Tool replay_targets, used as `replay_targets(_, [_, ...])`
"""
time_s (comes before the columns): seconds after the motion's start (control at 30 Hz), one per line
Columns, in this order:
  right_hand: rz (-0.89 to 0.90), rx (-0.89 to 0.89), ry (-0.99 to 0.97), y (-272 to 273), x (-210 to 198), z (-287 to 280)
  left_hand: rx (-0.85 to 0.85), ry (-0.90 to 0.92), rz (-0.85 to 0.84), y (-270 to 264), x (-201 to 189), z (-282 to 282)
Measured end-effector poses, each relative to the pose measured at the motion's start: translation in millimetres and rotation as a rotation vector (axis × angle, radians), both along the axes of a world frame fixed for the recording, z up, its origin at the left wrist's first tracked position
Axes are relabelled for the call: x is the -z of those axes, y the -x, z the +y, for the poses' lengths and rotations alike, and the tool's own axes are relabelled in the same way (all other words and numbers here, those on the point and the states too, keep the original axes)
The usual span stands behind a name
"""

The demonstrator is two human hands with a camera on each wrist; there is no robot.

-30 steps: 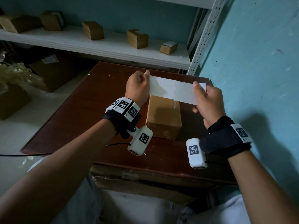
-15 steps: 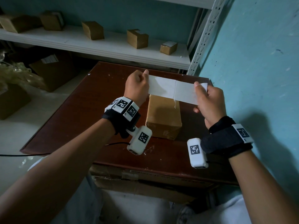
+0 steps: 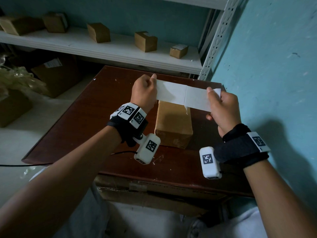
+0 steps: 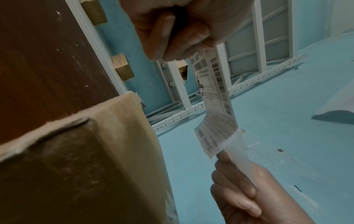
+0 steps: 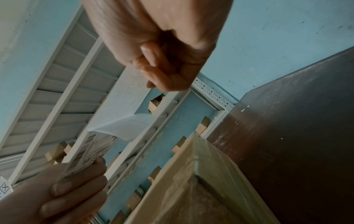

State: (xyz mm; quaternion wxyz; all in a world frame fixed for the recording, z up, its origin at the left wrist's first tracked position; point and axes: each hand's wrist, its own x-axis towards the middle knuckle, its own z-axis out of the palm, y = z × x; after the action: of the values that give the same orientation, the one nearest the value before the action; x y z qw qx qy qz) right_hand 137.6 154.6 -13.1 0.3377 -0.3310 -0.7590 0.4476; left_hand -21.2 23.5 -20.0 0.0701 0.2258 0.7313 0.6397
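A white shipping label strip (image 3: 183, 94) is stretched between both hands above a brown cardboard box (image 3: 173, 124) on the dark wooden table (image 3: 82, 117). My left hand (image 3: 145, 90) pinches the strip's left end, my right hand (image 3: 221, 107) pinches its right end. In the left wrist view the printed barcode side of the label (image 4: 214, 97) faces down and away, and a clear backing piece (image 4: 237, 145) runs into the right hand's fingers (image 4: 235, 197). The right wrist view shows the label (image 5: 122, 121) curving between the hands, with the box (image 5: 191, 189) below.
A white metal shelf (image 3: 106, 48) behind the table carries several small cardboard boxes (image 3: 145, 41). A turquoise wall (image 3: 265, 74) stands close on the right. Larger cartons (image 3: 54, 74) sit on the floor at the left. A black cable (image 3: 25, 164) runs by the table's front edge.
Both hands have kept their pinch on the strip and shifted it very slightly; the box has stayed in place.
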Motion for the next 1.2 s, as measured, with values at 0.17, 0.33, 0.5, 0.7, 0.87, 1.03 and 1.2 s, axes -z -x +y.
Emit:
replay_targets(0.17, [0.003,-0.022,0.0,-1.6,-0.5,-0.3,0.002,0.004,-0.007,0.5,0.5,-0.8])
replay_targets(0.33, [0.007,-0.015,-0.015,-2.3,-1.0,0.7,-0.021,-0.003,0.002,3.3,-0.6,-1.8])
replay_targets(0.5, [0.014,-0.018,-0.013,-3.8,-0.5,2.0,-0.019,0.004,-0.006,6.4,0.2,-4.3])
replay_targets(0.7, [0.008,-0.016,-0.013,-3.8,0.2,5.2,-0.022,0.003,-0.021,8.3,-1.7,-6.2])
replay_targets(0.87, [-0.013,-0.004,-0.021,-3.7,3.0,8.3,-0.023,-0.01,-0.027,8.0,-2.8,-7.5])
replay_targets(1.03, [-0.026,0.015,-0.018,-4.1,4.0,12.2,-0.034,-0.003,-0.03,8.4,-1.0,-6.8])
replay_targets(1.2, [-0.026,0.022,-0.02,-3.5,6.1,14.2,-0.033,-0.003,-0.032,8.9,-1.0,-7.3])
